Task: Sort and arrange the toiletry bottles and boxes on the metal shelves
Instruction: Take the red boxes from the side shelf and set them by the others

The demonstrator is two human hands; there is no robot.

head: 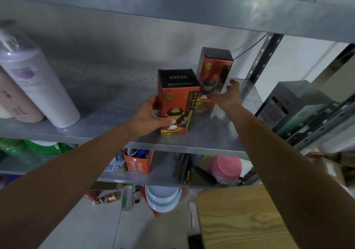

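Observation:
Two red and black boxes stand upright on the metal shelf (221, 133). My left hand (148, 116) grips the nearer box (177, 98) by its left side, thumb across the front. Behind it to the right stands the farther box (215, 69). My right hand (229, 94) rests against that box's lower right side, fingers spread. At the shelf's left end lean a white bottle with a lilac label (36, 83) and a pink bottle (15, 102).
Another shelf board (192, 6) hangs close above. The shelf below holds an orange open box (137, 162), a pink-lidded jar (226, 169) and green packs (38, 146). Bowls (163, 196) and small bottles lie on the floor. A wooden tabletop (244, 220) is at lower right.

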